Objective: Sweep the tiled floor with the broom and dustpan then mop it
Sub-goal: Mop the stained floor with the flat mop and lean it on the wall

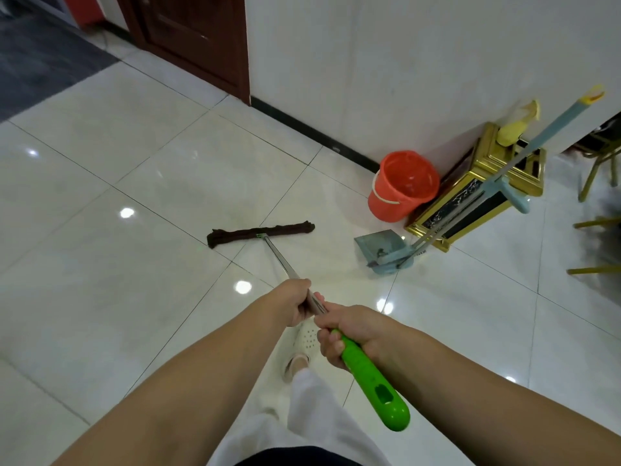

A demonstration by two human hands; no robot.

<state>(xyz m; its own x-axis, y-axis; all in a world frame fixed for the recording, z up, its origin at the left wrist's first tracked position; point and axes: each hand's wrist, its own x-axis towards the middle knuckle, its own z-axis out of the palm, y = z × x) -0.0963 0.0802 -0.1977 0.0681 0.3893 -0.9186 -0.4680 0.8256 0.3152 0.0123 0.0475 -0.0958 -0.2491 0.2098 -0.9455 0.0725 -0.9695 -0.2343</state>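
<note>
Head view. Nearest the lens, at 6 o'clock, a pale trouser leg (302, 415) runs down to a white perforated shoe (304, 344) planted on the tiled floor (100, 297).

Right hand (349, 334): clenched around the green grip (373, 381) of the mop handle, whose butt end projects toward 5 o'clock.

Left hand (295, 304): closed on the metal shaft (280, 258) just ahead of the right hand; the two hands are near touching.

Mop: the shaft slopes from the hands toward 11 o'clock and ends at a dark brown mop head (260, 233), lying flat on the floor crosswise to the shaft, near frame centre.

Surroundings, 2 to 3 o'clock: an orange bucket (403, 186) stands upright against the white wall (403, 62). Just beside it at 3 o'clock, a gold-framed cabinet (477, 196). A grey-blue dustpan (379, 247) sits on the floor at the cabinet's foot, and a broom handle with blue sleeve (551, 126) leans up toward the wall at 2 o'clock. Bucket and dustpan lie well apart from the mop head, bare tile between.

Further items: a dark wooden door (195, 38) at 12 o'clock; a black skirting strip (312, 132) along the wall base; gold chair legs (594, 176) at the 3 o'clock edge; a dark floor area (40, 62) at 10 o'clock. Ceiling lights glare off the tiles.
</note>
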